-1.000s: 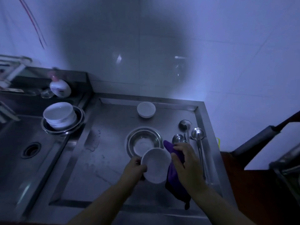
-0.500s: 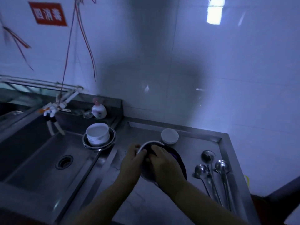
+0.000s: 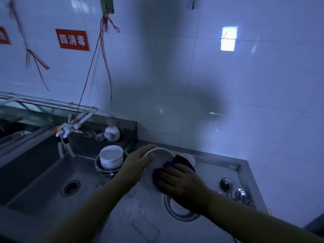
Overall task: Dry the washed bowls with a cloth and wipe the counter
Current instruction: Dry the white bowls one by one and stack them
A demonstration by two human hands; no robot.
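The left hand (image 3: 138,162) holds a white bowl (image 3: 157,165) tilted up above the steel worktop (image 3: 143,218), its fingers (image 3: 149,148) curled over the bowl's far rim and the thumb lying against the near edge. The right hand (image 3: 182,185) grips a purple cloth (image 3: 173,164) and presses it into the bowl's hollow, fingers bent down into the folds; part of the cloth bunches up past the fingertips toward the wall. Just beyond the cloth, on the far side of the right fingers, a small white bowl (image 3: 190,157) sits on the worktop near the tiled wall (image 3: 228,102). Below the right wrist, a shiny metal bowl (image 3: 177,210) lies on the worktop, mostly hidden by the arm. To the right of the right hand, steel ladles (image 3: 241,194) lie side by side near the worktop's raised edge. To the left of the left fingers, a stack of white bowls (image 3: 111,157) rests in a metal basin (image 3: 98,168) at the rim of the sink (image 3: 35,172). Farther back on the left stands a white soap bottle (image 3: 112,133) with a pink top. Water spots show on the worktop near the forearms.
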